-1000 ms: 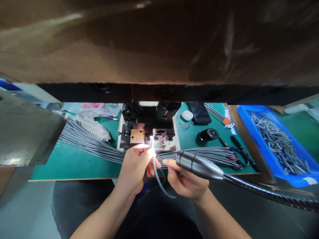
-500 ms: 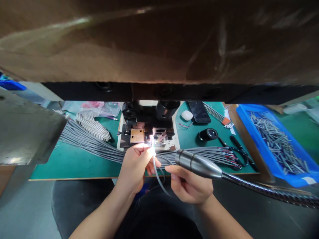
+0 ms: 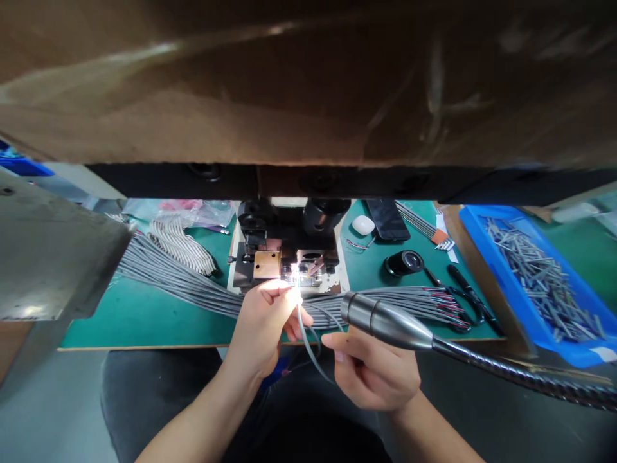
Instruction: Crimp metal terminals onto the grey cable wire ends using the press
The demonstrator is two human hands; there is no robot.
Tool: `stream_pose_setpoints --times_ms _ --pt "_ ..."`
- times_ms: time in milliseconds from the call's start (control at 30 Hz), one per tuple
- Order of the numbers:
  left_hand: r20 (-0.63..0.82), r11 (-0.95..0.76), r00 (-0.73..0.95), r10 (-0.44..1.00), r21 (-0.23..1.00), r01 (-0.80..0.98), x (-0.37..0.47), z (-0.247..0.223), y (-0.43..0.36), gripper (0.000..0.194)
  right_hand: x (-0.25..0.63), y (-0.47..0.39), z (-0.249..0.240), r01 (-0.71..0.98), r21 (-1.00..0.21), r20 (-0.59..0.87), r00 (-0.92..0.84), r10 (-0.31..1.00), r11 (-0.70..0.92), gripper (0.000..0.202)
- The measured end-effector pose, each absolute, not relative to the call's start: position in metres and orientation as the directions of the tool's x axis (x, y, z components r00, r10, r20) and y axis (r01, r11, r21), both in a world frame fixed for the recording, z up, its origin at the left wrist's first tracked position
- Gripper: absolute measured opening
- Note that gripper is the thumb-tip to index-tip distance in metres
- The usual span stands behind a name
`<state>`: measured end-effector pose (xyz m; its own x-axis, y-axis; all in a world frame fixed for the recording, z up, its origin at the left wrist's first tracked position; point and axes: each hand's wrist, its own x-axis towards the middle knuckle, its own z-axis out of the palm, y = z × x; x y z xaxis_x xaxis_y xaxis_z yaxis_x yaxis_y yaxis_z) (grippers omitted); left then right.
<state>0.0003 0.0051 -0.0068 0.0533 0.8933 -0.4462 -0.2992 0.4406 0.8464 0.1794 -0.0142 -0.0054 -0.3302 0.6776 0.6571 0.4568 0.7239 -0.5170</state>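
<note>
My left hand (image 3: 267,318) pinches a thin grey cable (image 3: 308,344) near its end, at the lit tooling of a small press (image 3: 289,260). The cable's tip is lost in the glare there. From my fingers the cable curves down toward my lap and the right. My right hand (image 3: 376,370) is curled beside the cable, under the metal head of a gooseneck lamp (image 3: 385,318). Whatever its fingers hold, if anything, is hidden. Behind both hands a bundle of grey cables (image 3: 193,283) lies across the green mat.
A large brown machine cover (image 3: 289,96) hangs overhead. At the left sits a metal plate (image 3: 58,251). To the right are a phone (image 3: 388,218), a black cylinder (image 3: 403,262), scissors (image 3: 467,302), a black pen (image 3: 472,296) and a blue tray (image 3: 525,334) of short grey cable pieces.
My right hand has shifted slightly down and to the right, away from the cable. My left hand keeps its pinch at the press.
</note>
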Motion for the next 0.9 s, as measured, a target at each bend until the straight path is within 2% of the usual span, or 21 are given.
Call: stream_pose_setpoints --times_ms 200,333,400,500,600,667,733,833,900 --pt "-0.399 0.396 0.041 0.916 0.883 -0.252 0.0 -0.006 0.002 0.025 0.176 -0.02 -0.013 0.454 -0.611 0.473 -0.448 0.758 0.649 0.009" --pt "-0.326 0.334 0.09 0.941 0.939 -0.088 -0.012 0.003 -0.009 0.024 0.169 -0.023 -0.016 0.455 -0.562 0.399 -0.583 0.708 0.691 0.005" --pt "-0.231 0.229 0.112 0.966 0.973 0.036 -0.028 0.006 -0.021 0.026 0.166 -0.027 -0.02 0.458 -0.526 0.353 -0.649 0.674 0.717 0.007" --pt "-0.035 0.034 -0.001 0.999 0.969 0.245 -0.061 0.006 -0.039 0.034 0.164 -0.037 -0.036 0.491 -0.421 0.289 -0.724 0.626 0.762 0.011" --pt "0.056 0.016 -0.127 0.99 0.864 0.503 -0.09 0.006 -0.037 0.036 0.162 -0.05 -0.061 0.572 -0.272 0.181 -0.759 0.625 0.773 0.017" --pt "0.051 0.095 -0.176 0.983 0.682 0.725 -0.102 0.008 -0.016 0.033 0.158 -0.059 -0.074 0.595 -0.254 0.123 -0.762 0.635 0.763 0.029" --pt "0.043 0.192 -0.229 0.973 0.408 0.893 -0.108 0.011 0.019 0.031 0.152 -0.067 -0.081 0.556 -0.339 0.107 -0.779 0.618 0.759 0.034" --pt "0.035 0.222 -0.25 0.968 0.351 0.91 -0.116 0.015 0.082 0.03 0.144 -0.075 -0.078 0.452 -0.487 0.175 -0.788 0.59 0.748 0.032" --pt "0.007 0.241 -0.259 0.966 0.344 0.907 -0.12 0.016 0.118 0.028 0.141 -0.078 -0.073 0.384 -0.536 0.269 -0.767 0.583 0.752 0.032"
